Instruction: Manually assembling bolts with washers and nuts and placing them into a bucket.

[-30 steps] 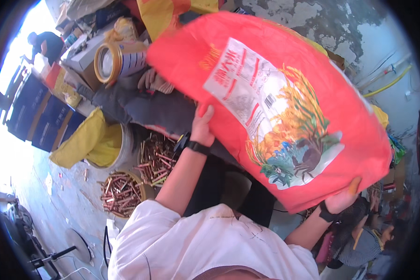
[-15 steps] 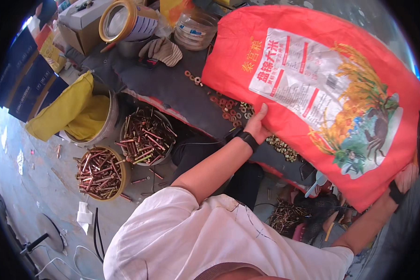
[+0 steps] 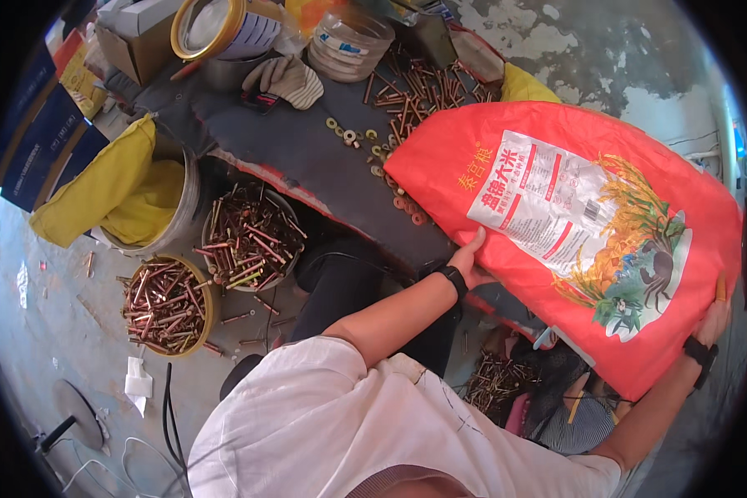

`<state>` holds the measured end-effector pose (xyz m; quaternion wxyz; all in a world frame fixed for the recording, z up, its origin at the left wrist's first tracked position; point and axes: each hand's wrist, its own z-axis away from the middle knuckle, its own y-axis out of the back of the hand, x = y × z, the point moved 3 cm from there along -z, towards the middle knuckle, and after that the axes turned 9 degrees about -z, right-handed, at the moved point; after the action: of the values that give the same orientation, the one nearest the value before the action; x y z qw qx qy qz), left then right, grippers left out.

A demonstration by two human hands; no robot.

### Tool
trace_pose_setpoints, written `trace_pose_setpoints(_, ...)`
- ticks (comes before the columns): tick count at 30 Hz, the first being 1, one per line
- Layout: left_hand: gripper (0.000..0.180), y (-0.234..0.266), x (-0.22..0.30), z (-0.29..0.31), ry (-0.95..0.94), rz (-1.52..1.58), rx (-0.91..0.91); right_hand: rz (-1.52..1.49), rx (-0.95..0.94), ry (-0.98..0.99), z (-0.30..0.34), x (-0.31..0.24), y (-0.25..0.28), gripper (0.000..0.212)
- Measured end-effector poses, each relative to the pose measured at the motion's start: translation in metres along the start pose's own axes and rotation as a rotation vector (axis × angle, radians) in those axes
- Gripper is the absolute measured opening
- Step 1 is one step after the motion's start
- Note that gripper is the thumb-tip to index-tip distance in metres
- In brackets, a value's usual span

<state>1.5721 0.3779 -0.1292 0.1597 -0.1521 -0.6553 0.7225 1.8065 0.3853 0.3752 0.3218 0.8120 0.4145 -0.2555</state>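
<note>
Grasp done, release not: left hand (image 3: 466, 264) pinching near edge of red sack (image 3: 585, 212), right hand (image 3: 710, 324) right edge, fingertips hidden. Sack spans between fingers; loose bolts (image 3: 427, 90) beyond left's.

The red sack (image 3: 506, 249) bears a column of yellow characters (image 3: 475, 169) and, beside it, a white panel (image 3: 548, 199) with larger red characters, finer print and a barcode (image 3: 593, 211). Pale characters run across the dark-blue boxes (image 3: 35, 156) at left.

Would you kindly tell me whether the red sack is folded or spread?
Spread: the red sack shows its broad printed face, with left hand and right hand at its edges.
</note>
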Motion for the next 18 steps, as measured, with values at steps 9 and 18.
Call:
trace_pose_setpoints(9, 0.07, 0.006, 0.038, -0.003, -0.264, -0.026, -0.008, -0.242, -0.061, -0.283, -0.053, 0.005, 0.038, 0.049)
trace_pose_setpoints(18, 0.065, 0.024, 0.075, -0.015, -0.303, -0.193, 0.017, -0.265, -0.033, -0.338, -0.064, 0.034, 0.058, 0.051)
